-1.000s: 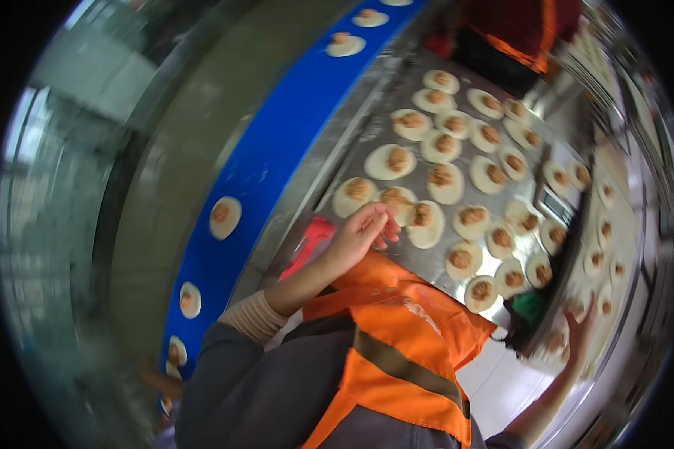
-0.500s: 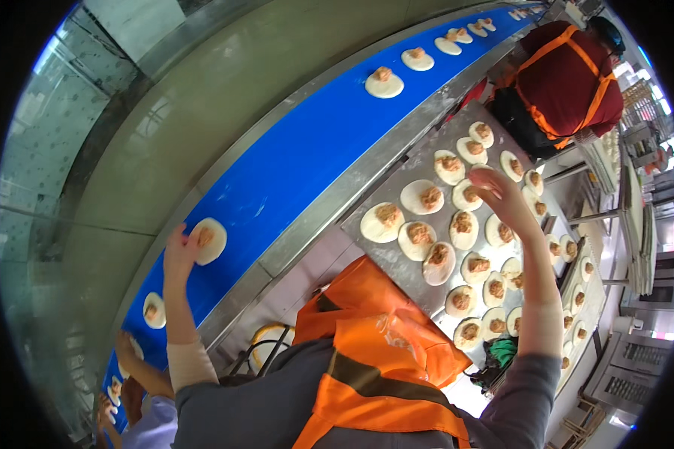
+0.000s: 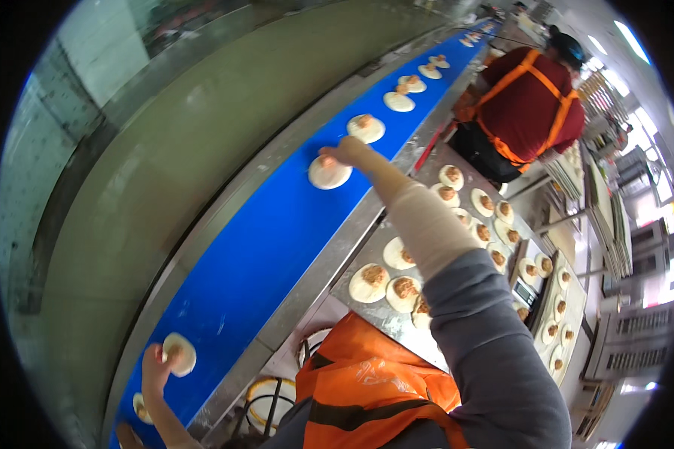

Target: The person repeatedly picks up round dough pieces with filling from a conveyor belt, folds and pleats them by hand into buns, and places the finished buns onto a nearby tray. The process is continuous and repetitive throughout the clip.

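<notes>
At the lower left of the blue conveyor belt (image 3: pixel 232 251), my left hand (image 3: pixel 154 370) grips the edge of a flat white dough round (image 3: pixel 182 355) with orange-brown filling. Farther up the belt, my right hand (image 3: pixel 347 152) reaches across with its fingers together at the upper edge of another dough round (image 3: pixel 331 176). The fingers partly hide its filling. Just beyond lies one more filled dough round (image 3: pixel 366 129). On the metal table (image 3: pixel 367 243) to my right, several filled dough rounds (image 3: pixel 404 292) lie spread out; my right arm covers some of them.
A co-worker (image 3: pixel 524 101) in dark red with orange straps stands at the far right beside the belt. Another person's hand (image 3: pixel 127 435) shows at the lower left. A small scale (image 3: pixel 524 292) and a tray of dough rounds (image 3: pixel 558 322) are at the right. A bucket (image 3: pixel 269 404) stands below the belt.
My right hand has gone from above the table to a dough round on the belt. My left hand, at a dough round, now appears lower in view. The view has shifted.
</notes>
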`<state>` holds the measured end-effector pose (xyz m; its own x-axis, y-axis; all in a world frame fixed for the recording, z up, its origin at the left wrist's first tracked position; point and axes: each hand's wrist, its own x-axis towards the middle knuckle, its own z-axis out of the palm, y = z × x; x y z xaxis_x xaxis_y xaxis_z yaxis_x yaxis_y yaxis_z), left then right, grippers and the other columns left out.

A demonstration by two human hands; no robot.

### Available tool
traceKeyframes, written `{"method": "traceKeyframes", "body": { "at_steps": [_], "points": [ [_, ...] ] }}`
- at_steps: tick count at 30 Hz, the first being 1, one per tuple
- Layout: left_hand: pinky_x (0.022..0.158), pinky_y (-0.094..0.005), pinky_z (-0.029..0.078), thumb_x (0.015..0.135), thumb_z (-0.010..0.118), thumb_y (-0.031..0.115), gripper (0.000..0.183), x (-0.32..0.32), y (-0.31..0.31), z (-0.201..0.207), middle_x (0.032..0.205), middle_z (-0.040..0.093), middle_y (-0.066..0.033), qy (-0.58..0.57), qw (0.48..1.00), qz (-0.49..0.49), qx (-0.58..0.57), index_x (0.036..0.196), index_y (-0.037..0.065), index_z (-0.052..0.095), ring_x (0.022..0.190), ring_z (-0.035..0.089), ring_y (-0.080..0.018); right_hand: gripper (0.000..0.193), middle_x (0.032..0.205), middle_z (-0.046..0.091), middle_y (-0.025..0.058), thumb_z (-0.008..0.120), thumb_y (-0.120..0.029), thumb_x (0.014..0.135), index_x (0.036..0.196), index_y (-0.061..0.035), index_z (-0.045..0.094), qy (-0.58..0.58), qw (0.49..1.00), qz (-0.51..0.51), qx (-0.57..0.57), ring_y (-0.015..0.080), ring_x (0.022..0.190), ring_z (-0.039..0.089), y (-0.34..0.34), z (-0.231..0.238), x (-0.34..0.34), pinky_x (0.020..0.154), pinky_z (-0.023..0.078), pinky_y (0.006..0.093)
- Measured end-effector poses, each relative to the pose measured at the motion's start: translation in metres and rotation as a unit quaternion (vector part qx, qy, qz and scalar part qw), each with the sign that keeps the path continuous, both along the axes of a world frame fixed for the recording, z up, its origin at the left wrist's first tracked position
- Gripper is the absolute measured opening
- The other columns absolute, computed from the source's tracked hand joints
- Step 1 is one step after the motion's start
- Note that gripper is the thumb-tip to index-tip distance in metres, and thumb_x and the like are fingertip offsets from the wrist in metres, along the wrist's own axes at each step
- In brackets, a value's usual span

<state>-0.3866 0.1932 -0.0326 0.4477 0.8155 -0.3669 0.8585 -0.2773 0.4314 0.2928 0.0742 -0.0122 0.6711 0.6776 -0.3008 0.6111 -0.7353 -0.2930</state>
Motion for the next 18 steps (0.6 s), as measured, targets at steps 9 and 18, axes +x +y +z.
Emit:
{"method": "traceKeyframes", "body": {
  "at_steps": [9, 18],
  "points": [
    [0.093, -0.0428, 0.045, 0.081, 0.073, 0.023, 0.058, -0.003, -0.015, 0.054, 0.125, 0.052, -0.0151, 0.078, 0.985, 0.087, -0.126, 0.129, 0.004, 0.048, 0.113, 0.053, -0.029, 0.067, 0.123, 0.062, 0.023, 0.069, -0.056, 0.077, 0.124, -0.0083, 0.064, 0.015, 0.996, 0.054, -0.064, 0.0375, 0.114, 0.061, 0.021, 0.026, -0.088, 0.093, 0.05, 0.0439],
    [0.061, -0.0368, 0.053, 0.081, 0.076, 0.046, 0.053, -0.023, -0.034, 0.08, 0.076, 0.067, -0.0112, -0.02, 0.992, -0.073, -0.103, 0.101, -0.002, 0.067, 0.065, 0.062, -0.0215, 0.034, 0.091, 0.064, 0.0132, 0.073, -0.017, 0.074, 0.099, -0.0075, 0.053, -0.016, 0.895, 0.215, 0.391, 0.0329, 0.085, 0.063, -0.041, -0.006, -0.178, 0.073, 0.051, 0.0421]
  ]
}}
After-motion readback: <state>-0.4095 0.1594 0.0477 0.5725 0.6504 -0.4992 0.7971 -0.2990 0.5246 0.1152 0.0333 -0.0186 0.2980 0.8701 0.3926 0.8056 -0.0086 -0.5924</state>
